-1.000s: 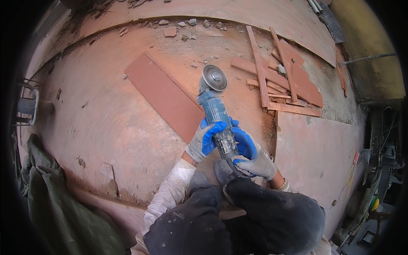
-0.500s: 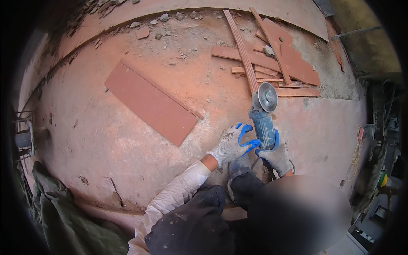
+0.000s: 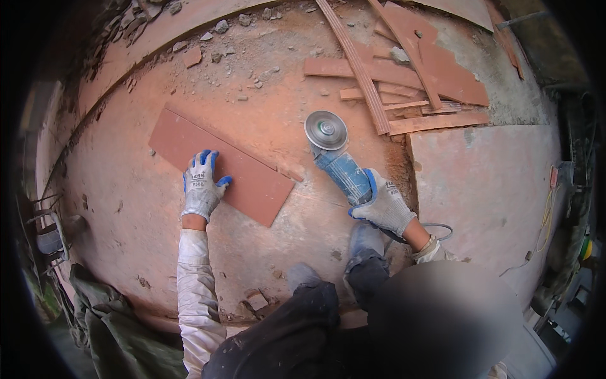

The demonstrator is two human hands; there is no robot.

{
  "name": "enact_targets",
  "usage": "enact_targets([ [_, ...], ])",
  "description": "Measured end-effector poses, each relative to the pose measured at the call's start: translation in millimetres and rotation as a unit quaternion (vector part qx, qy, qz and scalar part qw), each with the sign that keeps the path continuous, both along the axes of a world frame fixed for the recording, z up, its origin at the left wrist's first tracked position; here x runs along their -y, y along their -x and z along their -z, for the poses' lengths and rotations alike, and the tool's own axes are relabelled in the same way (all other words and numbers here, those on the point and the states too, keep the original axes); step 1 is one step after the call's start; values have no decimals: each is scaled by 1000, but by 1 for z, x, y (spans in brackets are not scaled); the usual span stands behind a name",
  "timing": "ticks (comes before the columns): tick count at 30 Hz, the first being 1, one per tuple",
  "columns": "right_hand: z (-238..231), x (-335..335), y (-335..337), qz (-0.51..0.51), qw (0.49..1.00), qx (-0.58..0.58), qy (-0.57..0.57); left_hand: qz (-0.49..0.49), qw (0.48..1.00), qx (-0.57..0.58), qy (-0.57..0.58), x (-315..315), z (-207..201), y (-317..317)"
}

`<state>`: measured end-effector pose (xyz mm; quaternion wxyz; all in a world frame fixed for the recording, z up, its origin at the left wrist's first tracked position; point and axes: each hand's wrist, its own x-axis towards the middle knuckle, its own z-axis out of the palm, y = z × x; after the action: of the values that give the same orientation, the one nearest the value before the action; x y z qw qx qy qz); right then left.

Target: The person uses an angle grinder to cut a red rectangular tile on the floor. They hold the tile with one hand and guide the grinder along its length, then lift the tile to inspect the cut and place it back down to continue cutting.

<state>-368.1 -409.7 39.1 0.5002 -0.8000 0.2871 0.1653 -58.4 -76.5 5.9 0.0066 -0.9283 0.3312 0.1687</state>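
My right hand [image 3: 386, 205], in a grey glove with a blue palm, is wrapped round the rear body of a blue angle grinder [image 3: 346, 175]. The grinder's round metal disc [image 3: 326, 129] points away from me, to the right of a long reddish-brown tile [image 3: 252, 180]. My left hand [image 3: 203, 186], gloved the same way, reaches over the tile's near long edge with fingers stretched and thumb apart. Whether it presses on the tile I cannot tell. A thin strip [image 3: 289, 173] of the same colour lies along the tile's far edge.
Broken tile pieces and narrow strips [image 3: 363, 72] are heaped at the far right, beside a raised slab [image 3: 483, 183]. Stone rubble [image 3: 221, 26] is scattered at the far side. My shoes [image 3: 366, 239] stand close by. A dark green cloth [image 3: 120, 335] lies at the near left.
My left hand has left the grinder's side and moved left over the tile. The grinder, in my right hand, has swung left, its disc now nearer the tile.
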Motion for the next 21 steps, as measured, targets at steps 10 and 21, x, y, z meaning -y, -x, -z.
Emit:
enact_targets([
  [10,17,-18,-82,-34,997,-6,-74,211,975,-59,-45,51,26,-31],
  [21,26,-22,-67,21,976,105,-189,225,972,-48,-57,76,25,-23],
])
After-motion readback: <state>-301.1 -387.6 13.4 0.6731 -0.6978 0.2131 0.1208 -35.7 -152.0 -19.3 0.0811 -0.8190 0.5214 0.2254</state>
